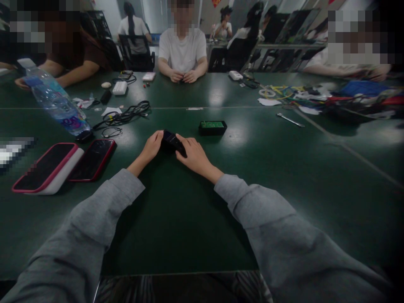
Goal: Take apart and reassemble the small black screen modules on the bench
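Between my two hands is a small black rectangular plastic case (173, 141), tilted just above or on the green table. My left hand (153, 143) grips its left end, the thumb near the top edge. Around the right end close the fingers of my right hand (195, 155). The case's underside is hidden, so I cannot tell whether it touches the table. Just beyond my right hand stands an open black box (213, 128) with a green circuit board (212, 124) showing in its top.
Left on the green table (183, 227) lie a pink-rimmed phone (47, 166), a red-edged phone (94, 160), a tilted water bottle (57, 101) and black cables (126, 114). A wrench (290, 120) and tangled wires (344, 94) lie right. A person (183, 54) sits opposite.
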Available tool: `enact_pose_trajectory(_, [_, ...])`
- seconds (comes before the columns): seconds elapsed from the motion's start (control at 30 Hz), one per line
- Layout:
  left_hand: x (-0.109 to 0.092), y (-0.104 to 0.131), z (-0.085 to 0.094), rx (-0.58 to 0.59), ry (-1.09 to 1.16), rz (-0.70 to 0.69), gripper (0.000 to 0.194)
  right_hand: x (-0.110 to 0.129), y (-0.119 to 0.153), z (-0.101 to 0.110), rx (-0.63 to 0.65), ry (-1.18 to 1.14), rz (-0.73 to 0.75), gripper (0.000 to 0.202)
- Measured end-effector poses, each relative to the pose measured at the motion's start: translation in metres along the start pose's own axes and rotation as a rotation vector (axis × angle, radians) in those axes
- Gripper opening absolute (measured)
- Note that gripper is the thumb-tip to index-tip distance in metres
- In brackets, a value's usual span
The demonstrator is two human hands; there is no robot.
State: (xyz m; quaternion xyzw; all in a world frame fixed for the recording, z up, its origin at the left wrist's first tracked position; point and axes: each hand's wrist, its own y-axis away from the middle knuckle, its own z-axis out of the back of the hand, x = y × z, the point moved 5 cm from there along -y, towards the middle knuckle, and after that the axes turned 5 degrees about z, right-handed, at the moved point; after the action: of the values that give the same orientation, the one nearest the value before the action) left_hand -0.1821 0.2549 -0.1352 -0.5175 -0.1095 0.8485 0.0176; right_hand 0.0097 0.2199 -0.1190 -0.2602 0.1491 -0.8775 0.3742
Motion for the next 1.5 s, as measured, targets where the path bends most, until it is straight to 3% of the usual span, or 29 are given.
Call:
enact_pose_trajectory(0.1, [0.0006,-0.0019,-0.0008,0.010,-0.009,-0.021,0.043,-0.0015,0.0002,-0.0002,-0.018,-0.022,-0.035,0.073])
enact_pose_trajectory(0.37, [0.0032,-0.0050,-0.0032,0.042,-0.010,-0.057,0.038,-0.0014,-0.0010,-0.0012,0.006,-0.013,-0.028,0.060])
enact_pose_trajectory(0.77, [-0.0041,-0.0010,-0.0017,0.052,-0.056,-0.115,0.036,-0.0039,0.0013,-0.0022,0.012,-0.046,-0.033,0.061])
enact_pose_trajectory(1.5, [-0.0041,-0.0004,-0.0011,0.044,-0.094,-0.125,0.040,-0.0025,0.0015,-0.0010,0.024,-0.021,-0.029,0.061])
